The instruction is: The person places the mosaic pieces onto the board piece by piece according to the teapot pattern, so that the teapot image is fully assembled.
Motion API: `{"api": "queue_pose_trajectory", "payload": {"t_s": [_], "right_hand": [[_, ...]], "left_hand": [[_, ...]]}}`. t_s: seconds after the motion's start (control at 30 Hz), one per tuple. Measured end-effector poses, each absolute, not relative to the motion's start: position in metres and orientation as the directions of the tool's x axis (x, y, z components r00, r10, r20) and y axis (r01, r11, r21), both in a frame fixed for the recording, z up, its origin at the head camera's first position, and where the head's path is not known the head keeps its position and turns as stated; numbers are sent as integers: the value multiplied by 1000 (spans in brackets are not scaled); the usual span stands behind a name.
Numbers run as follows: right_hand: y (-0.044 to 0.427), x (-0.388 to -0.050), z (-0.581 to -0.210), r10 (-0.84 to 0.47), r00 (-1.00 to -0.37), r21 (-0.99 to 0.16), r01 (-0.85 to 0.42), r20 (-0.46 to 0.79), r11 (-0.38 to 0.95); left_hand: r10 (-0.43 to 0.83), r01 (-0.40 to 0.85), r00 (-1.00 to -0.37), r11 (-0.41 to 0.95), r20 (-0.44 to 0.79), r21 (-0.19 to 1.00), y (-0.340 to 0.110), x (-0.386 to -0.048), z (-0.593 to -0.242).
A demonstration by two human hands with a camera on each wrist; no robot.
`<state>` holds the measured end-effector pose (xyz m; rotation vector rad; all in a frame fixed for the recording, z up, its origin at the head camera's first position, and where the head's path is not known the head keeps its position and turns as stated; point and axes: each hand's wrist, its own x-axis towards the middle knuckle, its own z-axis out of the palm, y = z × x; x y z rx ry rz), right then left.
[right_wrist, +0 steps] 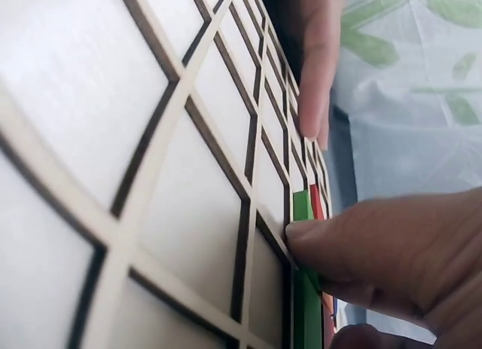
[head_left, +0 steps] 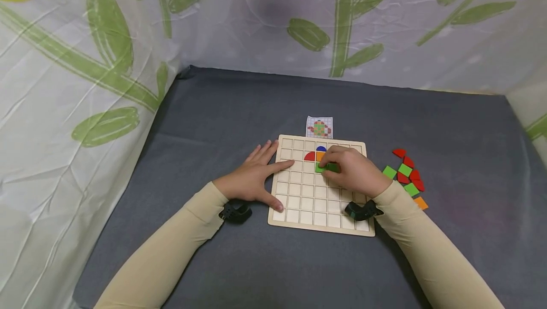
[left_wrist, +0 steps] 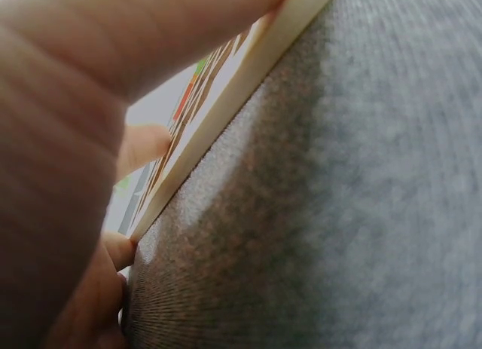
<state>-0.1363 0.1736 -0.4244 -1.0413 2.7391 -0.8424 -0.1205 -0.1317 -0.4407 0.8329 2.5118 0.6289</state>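
A wooden grid board (head_left: 316, 228) lies on the dark cloth. The left hand (head_left: 252, 178) has its fingers spread, with thumb and index finger resting on the board's left part; up close, the left hand (left_wrist: 60, 138) lies along the board's edge (left_wrist: 203, 138). Over the upper middle cells, the right hand (head_left: 356, 169) pinches a green piece (right_wrist: 301, 206) between thumb and fingers. Beside its fingertips sit a green square (head_left: 318, 168), an orange piece (head_left: 319, 156), a red quarter-round (head_left: 310, 156) and a blue half-round (head_left: 321, 148). Fingers partly hide the held piece.
Right of the board lie several loose pieces, among them a red one (head_left: 399, 153), a green square (head_left: 389, 172) and an orange one (head_left: 421, 203). A small pattern card (head_left: 319, 127) touches the board's far edge. A leaf-printed curtain (head_left: 256, 14) hangs behind the table.
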Motion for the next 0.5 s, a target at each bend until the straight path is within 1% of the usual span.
{"api": "queue_pose_trajectory", "payload": {"t_s": [0.33,0.5], "right_hand": [[176,-132,-421,-639,-765,-536,-575,83,618],[184,-128,-417,-616,-785,-516,-559,74,650]], "left_hand": [[638,446,-734,711,-232,544,-133,-120,-440],[638,448,-733,713,-235,540,-132,-121,-441]]}}
